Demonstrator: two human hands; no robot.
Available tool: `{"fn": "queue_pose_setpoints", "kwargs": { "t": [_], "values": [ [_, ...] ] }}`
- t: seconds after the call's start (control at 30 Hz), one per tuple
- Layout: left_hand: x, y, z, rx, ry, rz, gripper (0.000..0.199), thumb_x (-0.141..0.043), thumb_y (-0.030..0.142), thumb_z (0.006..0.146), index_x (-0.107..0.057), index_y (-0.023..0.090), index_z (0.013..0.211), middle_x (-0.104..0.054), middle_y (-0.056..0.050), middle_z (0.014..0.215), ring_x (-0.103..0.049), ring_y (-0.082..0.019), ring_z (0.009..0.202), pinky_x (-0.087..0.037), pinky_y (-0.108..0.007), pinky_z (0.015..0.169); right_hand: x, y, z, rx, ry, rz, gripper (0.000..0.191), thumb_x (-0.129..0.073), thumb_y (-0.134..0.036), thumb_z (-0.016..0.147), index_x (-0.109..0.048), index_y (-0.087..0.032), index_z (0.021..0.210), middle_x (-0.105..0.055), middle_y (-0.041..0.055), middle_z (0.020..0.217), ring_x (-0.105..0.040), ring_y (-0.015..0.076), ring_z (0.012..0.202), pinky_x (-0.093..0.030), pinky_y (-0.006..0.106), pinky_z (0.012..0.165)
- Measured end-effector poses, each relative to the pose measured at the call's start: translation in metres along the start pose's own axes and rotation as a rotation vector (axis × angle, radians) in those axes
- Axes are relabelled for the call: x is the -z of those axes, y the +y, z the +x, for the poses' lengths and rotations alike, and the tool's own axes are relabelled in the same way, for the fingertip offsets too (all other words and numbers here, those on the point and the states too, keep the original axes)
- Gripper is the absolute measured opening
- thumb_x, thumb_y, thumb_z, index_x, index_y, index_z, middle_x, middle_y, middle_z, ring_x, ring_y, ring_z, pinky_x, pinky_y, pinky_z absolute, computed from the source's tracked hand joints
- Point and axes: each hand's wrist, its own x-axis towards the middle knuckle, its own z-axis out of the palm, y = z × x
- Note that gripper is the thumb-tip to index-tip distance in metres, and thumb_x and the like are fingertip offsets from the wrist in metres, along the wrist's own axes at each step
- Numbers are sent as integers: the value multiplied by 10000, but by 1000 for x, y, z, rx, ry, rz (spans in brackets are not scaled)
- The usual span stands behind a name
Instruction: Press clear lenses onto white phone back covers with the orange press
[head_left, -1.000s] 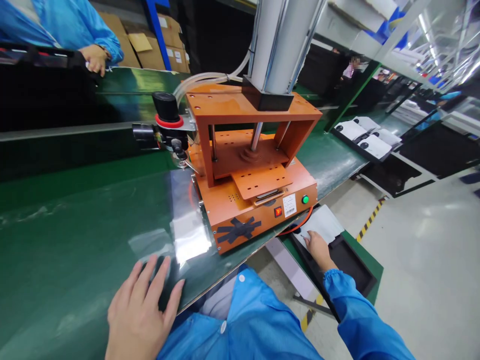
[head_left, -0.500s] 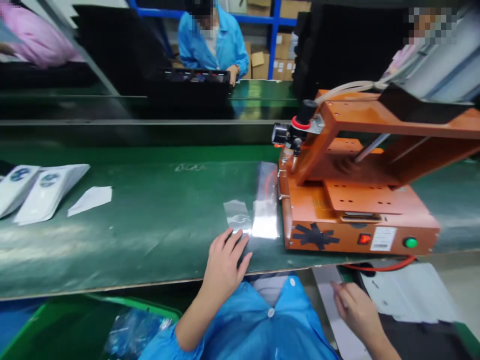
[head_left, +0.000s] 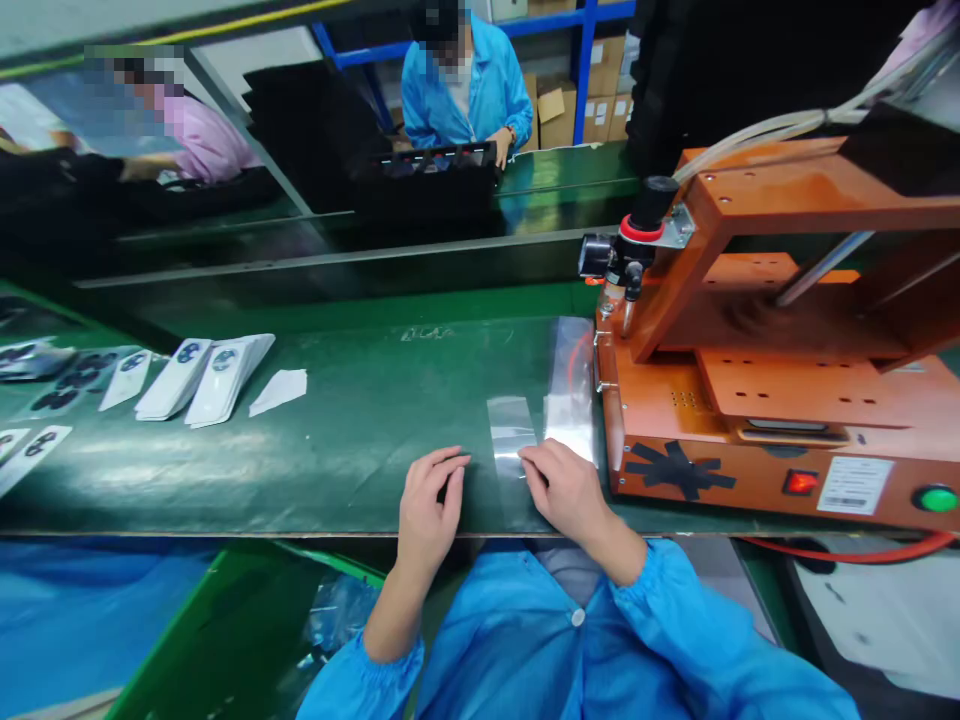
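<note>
My left hand (head_left: 429,505) is over the green work surface (head_left: 360,430), just left of a clear film strip (head_left: 511,422). Its thumb and index finger curl together at the tips. Anything between them is too small or transparent to make out. From the other side, my right hand (head_left: 568,492) pinches the right edge of the strip, palm down. Beside that hand lies a longer clear plastic sheet (head_left: 570,405), flat against the foot of the orange press (head_left: 660,420).
Left on the surface are stacks of white cards (head_left: 225,380) with dark round prints and a white paper piece (head_left: 279,391). Below the edge is a green bin (head_left: 202,630) holding clear plastic. A co-worker in blue (head_left: 469,85) stands across the line.
My right hand has come up from below the table edge to the clear film strip. My left hand has drawn off the strip to its left, fingers curling. The view has shifted left.
</note>
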Motion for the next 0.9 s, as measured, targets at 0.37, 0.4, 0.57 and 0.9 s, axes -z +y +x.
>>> {"fn": "queue_pose_setpoints", "kwargs": {
  "t": [0.37,0.4,0.57,0.9],
  "values": [
    [-21,0,80,2,-226,8,255,-561,303,1001,-705,224,1196,-625,-85,1370,-553,-236,1285,-439,-461,1129,3,11,7,-268,65,181,123,-534,-186,1011,-644,-190,1066,-595,18,896,-541,110,742,-445,253,690],
    [-26,-1,89,1,-255,16,279,-555,308,1004,-695,223,1229,-615,-80,1407,-539,-243,1311,-423,-472,1147,3,11,8,-270,62,177,125,-531,-190,1014,-645,-188,1066,-599,20,901,-544,111,746,-446,254,690],
    [-44,-10,103,-39,-356,128,522,-635,395,971,-548,245,1464,-529,-47,1555,-394,-314,1464,-333,-556,1189,3,10,7,-292,43,167,142,-524,-226,1019,-653,-185,1062,-611,34,898,-536,122,711,-448,271,661],
    [-41,-12,96,-9,-331,40,400,-787,348,862,-713,289,1250,-682,16,1376,-454,-290,1384,-340,-529,1150,0,5,33,-39,-26,-148,146,-543,-190,1007,-640,-177,1114,-633,80,1026,-595,201,949,-472,346,822]
  ]
}}
